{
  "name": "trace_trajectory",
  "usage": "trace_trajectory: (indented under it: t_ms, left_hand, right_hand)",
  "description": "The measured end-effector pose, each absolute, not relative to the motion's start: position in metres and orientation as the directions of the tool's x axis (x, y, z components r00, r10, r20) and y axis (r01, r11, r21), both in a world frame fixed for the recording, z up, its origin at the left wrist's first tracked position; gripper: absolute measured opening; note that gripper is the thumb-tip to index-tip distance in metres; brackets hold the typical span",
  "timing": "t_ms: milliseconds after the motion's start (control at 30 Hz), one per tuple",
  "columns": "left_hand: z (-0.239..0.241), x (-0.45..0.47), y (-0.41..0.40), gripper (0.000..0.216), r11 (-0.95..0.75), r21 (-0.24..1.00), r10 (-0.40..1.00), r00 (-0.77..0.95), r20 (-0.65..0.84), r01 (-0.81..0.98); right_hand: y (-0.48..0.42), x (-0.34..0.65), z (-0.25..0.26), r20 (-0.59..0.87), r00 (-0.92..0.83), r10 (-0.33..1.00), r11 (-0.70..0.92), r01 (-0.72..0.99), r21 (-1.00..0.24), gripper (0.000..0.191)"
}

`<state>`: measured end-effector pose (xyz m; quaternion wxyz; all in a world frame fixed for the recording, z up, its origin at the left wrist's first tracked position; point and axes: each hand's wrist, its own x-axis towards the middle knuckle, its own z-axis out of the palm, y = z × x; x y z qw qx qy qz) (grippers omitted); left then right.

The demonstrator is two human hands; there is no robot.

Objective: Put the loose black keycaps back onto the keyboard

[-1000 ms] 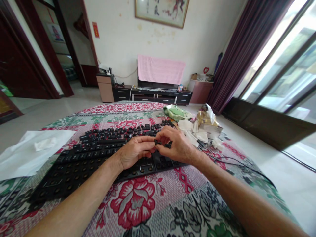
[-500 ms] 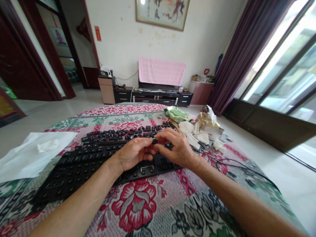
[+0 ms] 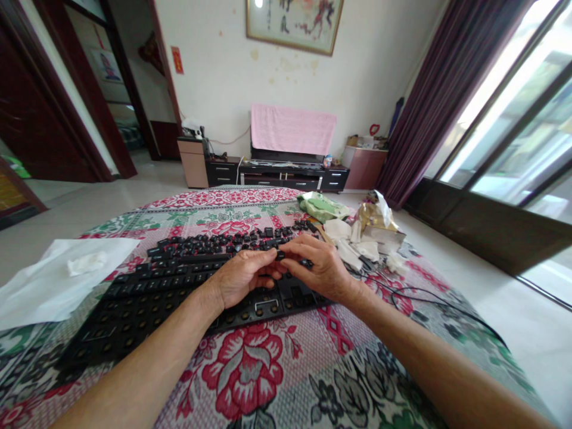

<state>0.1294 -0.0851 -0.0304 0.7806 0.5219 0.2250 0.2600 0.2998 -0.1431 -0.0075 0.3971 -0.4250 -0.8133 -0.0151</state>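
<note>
A black keyboard [image 3: 147, 298] lies on the floral tablecloth, most of its front rows stripped of keycaps. Loose black keycaps [image 3: 214, 243] sit in a heap behind it. My left hand [image 3: 243, 280] and my right hand [image 3: 319, 268] meet over the keyboard's right part. Both pinch a small black keycap [image 3: 280, 255] between their fingertips, a little above the keyboard. My right hand also seems to hold another keycap [image 3: 306, 263] under its fingers.
A white paper sheet [image 3: 49, 280] with a crumpled tissue lies at the left. Tissues, a green pack [image 3: 322, 206] and a torn box [image 3: 379, 223] crowd the right back of the table. The keyboard's black cable [image 3: 424, 295] runs off to the right. The table's right edge drops to the tiled floor.
Both hands, with the keycap, have sunk slightly toward the keyboard. The camera view rose a little between the first earlier frame and now.
</note>
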Motion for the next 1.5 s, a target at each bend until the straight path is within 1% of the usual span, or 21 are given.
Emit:
trace_trajectory:
  t_ms: [167,267,333,400,500,633,767,900,1067,1200,1500]
  left_hand:
    - [-0.03,0.13,-0.086,0.028,0.309,0.938,0.644,0.76,-0.086,-0.156]
    - [-0.026,0.131,-0.088,0.029,0.27,0.955,0.658,0.748,-0.092,-0.119]
    - [-0.022,0.132,-0.089,0.031,0.179,0.981,0.698,0.712,-0.076,-0.07]
    - [-0.019,0.132,-0.089,0.032,0.045,0.999,0.764,0.644,-0.039,0.006]
    - [-0.018,0.132,-0.088,0.034,-0.138,0.982,0.834,0.55,0.046,0.128]
    - [-0.022,0.131,-0.084,0.035,-0.373,0.89,0.844,0.495,0.208,0.263]
    - [-0.025,0.132,-0.084,0.035,-0.505,0.793,0.81,0.504,0.298,0.342]
    - [-0.028,0.133,-0.084,0.034,-0.566,0.727,0.784,0.528,0.328,0.389]
    - [-0.03,0.133,-0.086,0.034,-0.607,0.69,0.759,0.543,0.358,0.394]
    - [-0.029,0.134,-0.088,0.032,-0.63,0.67,0.746,0.546,0.382,0.392]
    - [-0.03,0.132,-0.088,0.025,-0.67,0.633,0.734,0.476,0.485,0.389]
  right_hand:
    - [-0.146,0.297,-0.005,0.629,-0.303,0.716,0.601,0.726,-0.335,0.023]
    - [-0.147,0.297,-0.002,0.619,-0.31,0.721,0.601,0.724,-0.338,0.021]
    - [-0.145,0.302,0.0,0.616,-0.316,0.721,0.604,0.723,-0.336,0.021]
    - [-0.141,0.312,0.001,0.603,-0.301,0.739,0.58,0.739,-0.343,0.021]
    - [-0.135,0.328,-0.001,0.536,-0.279,0.796,0.509,0.789,-0.344,0.02]
    - [-0.13,0.337,-0.008,0.421,-0.327,0.846,0.47,0.831,-0.298,0.017]
    - [-0.129,0.331,-0.017,0.428,-0.358,0.83,0.49,0.835,-0.252,0.018]
    - [-0.129,0.326,-0.022,0.423,-0.401,0.812,0.511,0.839,-0.186,0.02]
    - [-0.129,0.325,-0.024,0.435,-0.43,0.791,0.524,0.844,-0.119,0.021]
    - [-0.129,0.324,-0.025,0.434,-0.444,0.784,0.533,0.84,-0.102,0.021]
    - [-0.13,0.322,-0.025,0.402,-0.463,0.79,0.525,0.85,-0.053,0.02]
